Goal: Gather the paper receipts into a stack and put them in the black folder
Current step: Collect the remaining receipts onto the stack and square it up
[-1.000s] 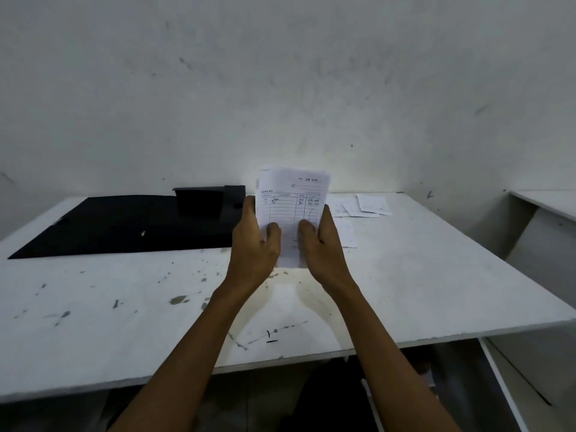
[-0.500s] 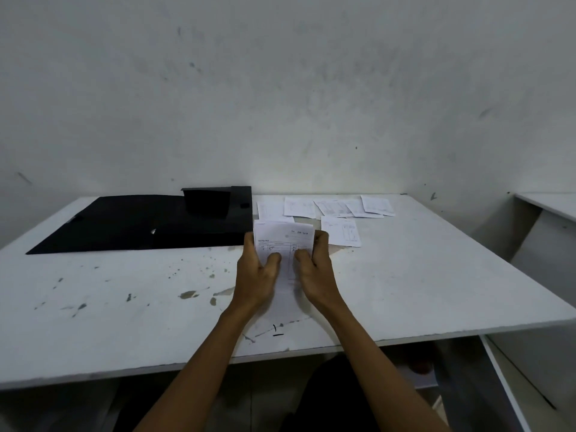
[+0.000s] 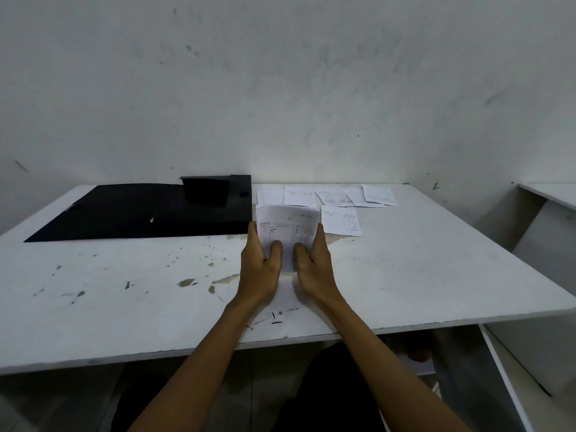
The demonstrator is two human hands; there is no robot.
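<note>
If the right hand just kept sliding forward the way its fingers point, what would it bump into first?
Probably the loose receipt lying just beyond the right hand, which grips the receipt stack; then the row of receipts. Depth is uncertain.

A small stack of white receipts [image 3: 288,227] with printed lines and handwriting stands upright, its lower edge toward the table. More receipts [image 3: 335,198] lie flat and loosely overlapped behind it, near the wall. The black folder [image 3: 140,213] lies open and flat to their left.
</note>
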